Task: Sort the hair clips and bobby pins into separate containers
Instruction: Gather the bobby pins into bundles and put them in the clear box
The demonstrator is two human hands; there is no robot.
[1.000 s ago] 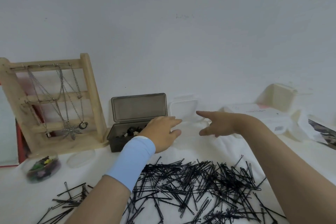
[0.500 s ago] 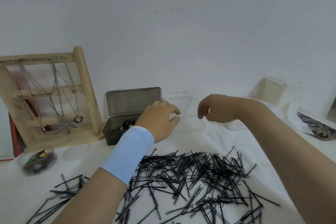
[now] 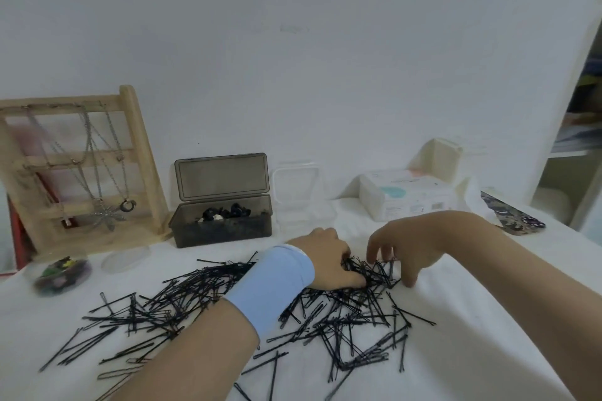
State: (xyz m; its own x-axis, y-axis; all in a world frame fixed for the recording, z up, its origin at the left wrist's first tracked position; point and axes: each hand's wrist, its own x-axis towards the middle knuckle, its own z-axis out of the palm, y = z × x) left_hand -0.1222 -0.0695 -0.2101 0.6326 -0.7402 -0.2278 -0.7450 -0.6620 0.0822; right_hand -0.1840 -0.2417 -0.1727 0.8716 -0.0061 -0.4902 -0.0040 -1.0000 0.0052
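Note:
A wide pile of black bobby pins [image 3: 342, 312] is strewn over the white cloth in front of me. My left hand [image 3: 325, 257], with a light blue wristband, reaches into the pile's far edge; its curled fingers and thumb grip a clump of pins. My right hand [image 3: 413, 244] hovers just to the right, bent fingers and thumb pointing down and touching the same clump. Behind stands a dark grey box [image 3: 228, 231], lid up, with black hair clips inside. A clear plastic container [image 3: 303, 205] stands open to its right.
A round clear tub [image 3: 62, 273] of coloured clips and its lid [image 3: 125, 259] lie at the left. A wooden necklace stand [image 3: 140, 172] leans at the back left. A tissue pack [image 3: 407, 195], a white box [image 3: 439, 153] and a patterned flat item [image 3: 511, 215] sit at the back right.
Both hands have dropped from near the grey and clear containers down onto the far edge of the pin pile. The camera has tilted and shifted a little.

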